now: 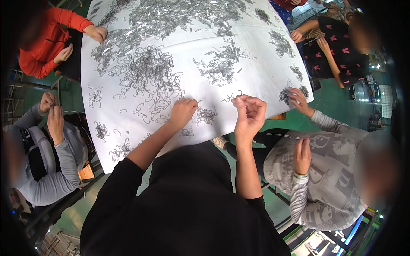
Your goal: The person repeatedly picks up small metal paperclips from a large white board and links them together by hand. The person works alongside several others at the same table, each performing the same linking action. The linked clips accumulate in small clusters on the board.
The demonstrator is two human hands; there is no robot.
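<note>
My left hand (183, 112) is bent over the white table, fingers drawn together at the edge of a large heap of curved metal wire hooks (149, 70). What lies between those fingertips is too small to make out. My right hand (249, 114) is raised palm-up at the table's near edge, thumb and forefinger pinched on a small wire hook (239, 92). Just left of that pinch lie a few loose hooks (226, 99). Between my hands sits a small tangled pile of hooks (206, 115), with a smaller pile (186, 132) nearer me.
Short metal strips (222, 64) form a heap beyond my hands, with a broader spread (171, 17) farther back. Co-workers sit along both sides of the white table (256, 77); one person's hand (300, 102) touches small dark piles at the right corner. More hooks (121, 151) lie front left.
</note>
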